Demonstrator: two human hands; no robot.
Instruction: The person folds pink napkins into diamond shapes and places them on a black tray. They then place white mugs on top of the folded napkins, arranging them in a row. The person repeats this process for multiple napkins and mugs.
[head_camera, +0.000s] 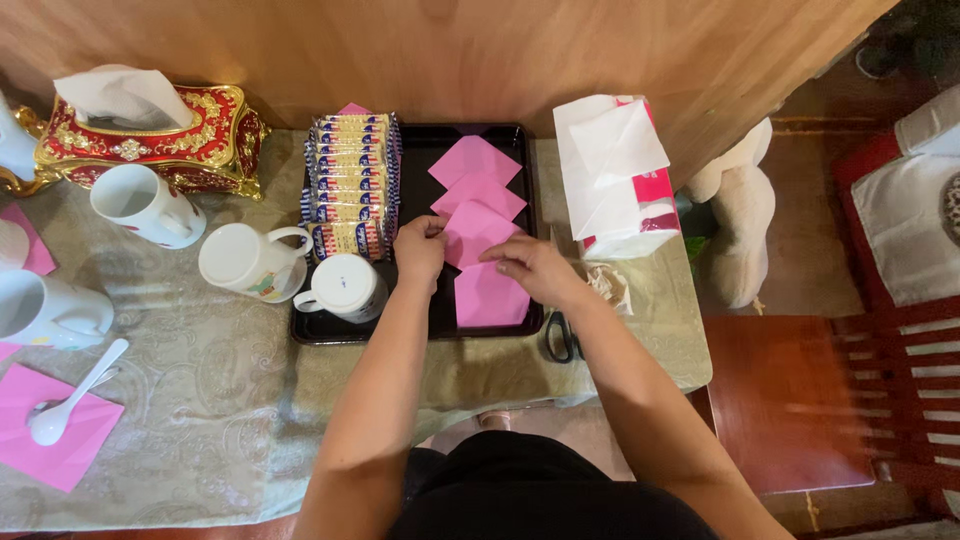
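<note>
A black tray (415, 330) lies on the table and holds several pink paper napkins (475, 160) in an overlapping column. My left hand (420, 248) pinches the left edge of the third napkin (470, 232). My right hand (535, 268) rests flat on the lowest napkin (490, 300), fingers pointing left. A row of small wrapped packets (350, 185) fills the tray's left side. A white mug (345, 288) lies on its side at the tray's near left corner.
Left of the tray lie two more white mugs (250, 262) (145, 205), an ornate red and gold tissue box (150, 135), another mug (50, 310), and a white spoon (75, 395) on a pink napkin (55, 425). A napkin pack (615, 180) and scissors (562, 338) sit to the right.
</note>
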